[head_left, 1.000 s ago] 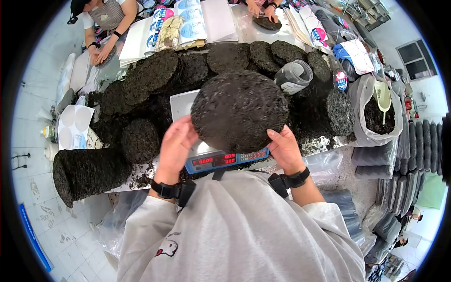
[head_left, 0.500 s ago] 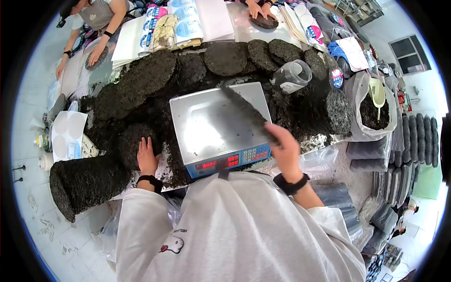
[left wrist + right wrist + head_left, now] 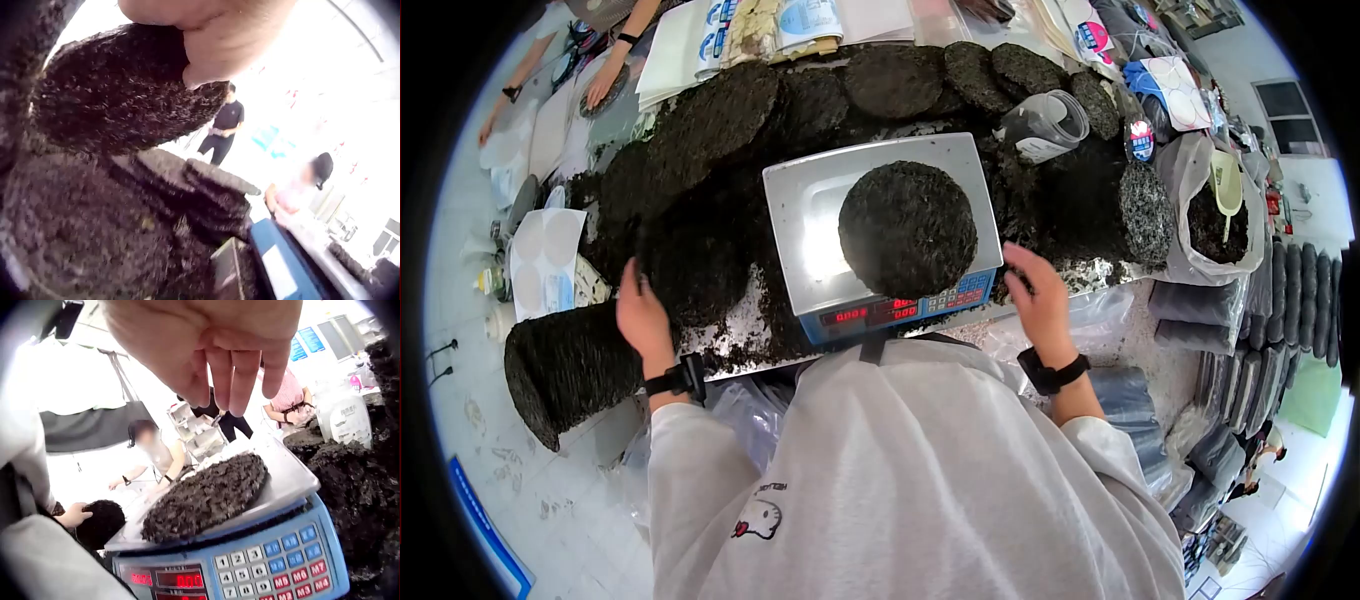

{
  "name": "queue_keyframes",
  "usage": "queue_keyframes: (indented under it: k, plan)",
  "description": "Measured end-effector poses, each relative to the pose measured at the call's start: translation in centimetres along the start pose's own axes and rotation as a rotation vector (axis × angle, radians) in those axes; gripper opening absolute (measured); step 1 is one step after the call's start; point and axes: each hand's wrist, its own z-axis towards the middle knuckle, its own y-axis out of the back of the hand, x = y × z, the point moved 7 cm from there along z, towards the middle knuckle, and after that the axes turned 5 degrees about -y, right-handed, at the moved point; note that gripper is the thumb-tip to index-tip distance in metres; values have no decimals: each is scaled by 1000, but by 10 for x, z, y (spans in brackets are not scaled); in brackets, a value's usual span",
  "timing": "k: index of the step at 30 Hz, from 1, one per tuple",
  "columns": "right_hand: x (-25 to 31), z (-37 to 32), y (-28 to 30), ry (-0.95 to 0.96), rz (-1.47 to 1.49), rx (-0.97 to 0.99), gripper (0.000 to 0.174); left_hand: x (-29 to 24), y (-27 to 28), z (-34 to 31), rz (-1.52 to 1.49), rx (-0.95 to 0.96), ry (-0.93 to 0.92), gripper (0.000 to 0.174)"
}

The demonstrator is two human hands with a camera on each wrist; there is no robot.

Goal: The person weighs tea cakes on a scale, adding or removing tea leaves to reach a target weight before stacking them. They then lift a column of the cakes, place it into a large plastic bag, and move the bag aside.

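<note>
A round, dark cake of dried seaweed [image 3: 908, 230] lies flat on the steel pan of a blue digital scale [image 3: 800, 240]. My right hand [image 3: 1040, 300] is off to the right of the scale, its fingers loosely bent with nothing in them; the right wrist view shows that hand [image 3: 212, 344] above the pan. On the left, my left hand [image 3: 643, 315] holds another seaweed cake [image 3: 125, 94] tilted up, thumb against its face. That cake [image 3: 101, 524] also shows in the right wrist view. Red digits light the scale's display [image 3: 181, 579].
A tall stack of seaweed cakes [image 3: 570, 375] lies on its side at the left front, another stack [image 3: 1145, 215] at the right. More cakes [image 3: 890, 80] lean in a row behind the scale, near a clear plastic jar [image 3: 1050, 125]. A bag with a scoop [image 3: 1226, 185] stands far right.
The seaweed cake first held in both hands, then tilted in the right, now lies on the scale, and the right hand has released it. The left hand moved left and took up another cake.
</note>
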Motion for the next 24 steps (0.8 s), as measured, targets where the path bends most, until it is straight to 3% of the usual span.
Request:
queue_keyframes:
  k: [1,3,4,5,6,7,8,9,10,13,15,16,21,24]
  plan:
    - [-3,7,7,-70,130,-56,27,-1,22,5,-22,-78,20,31]
    - [-1,23,4,-89,208,-17,33,-14,49,0,-636,-225,352,30]
    - [-1,32,-5,-176,508,19,38,-43,49,-4,-1085,-268,435,26]
    - [2,39,-15,-263,806,57,43,-70,50,-12,-1059,-142,594,22]
    - [15,45,-19,-256,811,63,43,-111,48,-16,-1094,-59,658,20]
    - [31,50,-29,-298,975,146,48,-143,40,-21,-1096,40,562,21]
    - [40,53,-39,-341,1138,233,53,-172,17,-29,-1378,109,640,23]
    - [40,58,-42,-336,1142,239,53,-201,-5,-39,-1637,178,754,27]
    - [37,63,-49,-325,1039,281,56,-225,-22,-46,-1756,286,748,35]
    - [-17,78,-70,-225,798,269,66,-240,-72,-55,-1569,241,525,55]
    - [-50,80,-63,-277,195,224,71,-211,-72,-58,-1318,164,642,57]
    - [-48,75,-42,-240,60,133,75,-194,-65,-56,-1295,56,582,56]
    - [-90,70,21,-230,186,-69,56,-125,-6,-22,-1096,-174,440,46]
    - [-73,77,54,-202,246,-74,49,-152,44,17,-1021,-191,215,45]
